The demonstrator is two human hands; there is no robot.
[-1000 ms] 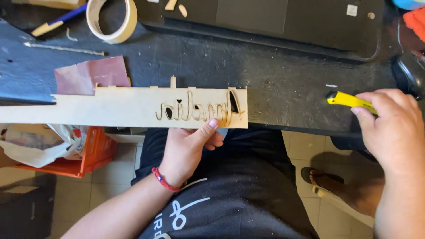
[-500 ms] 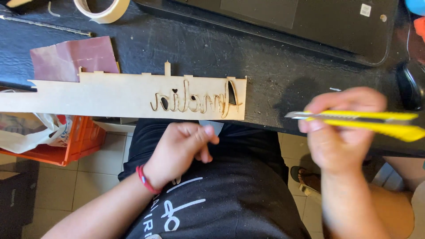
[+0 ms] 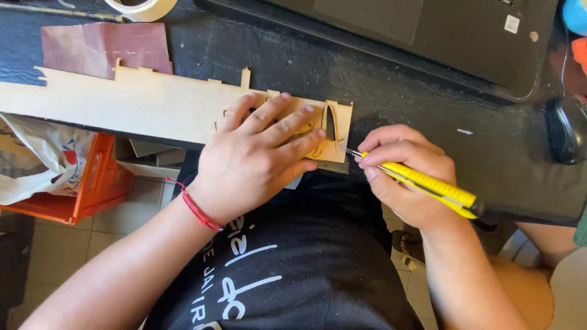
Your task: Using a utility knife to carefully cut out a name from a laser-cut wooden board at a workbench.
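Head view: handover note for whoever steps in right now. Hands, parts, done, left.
Left hand: flat on the plywood strip, pinning its cut-out end at the black table edge.
Right hand: grips the yellow utility knife, blade tip at the strip's right end.
Nearby: sandpaper sheet, tape roll.
Done: lettering mostly cut through.
Left: likely freeing the cut-out; how much, hidden under the left hand.

You see two hands, the left hand (image 3: 260, 156) and the right hand (image 3: 406, 177); one yellow utility knife (image 3: 428, 186); one wooden strip (image 3: 131, 104); one sheet of sandpaper (image 3: 101, 46) at ten o'clock; one tape roll (image 3: 143, 7); one orange crate (image 3: 92, 186); one computer mouse (image 3: 565, 128) at three o'clock.
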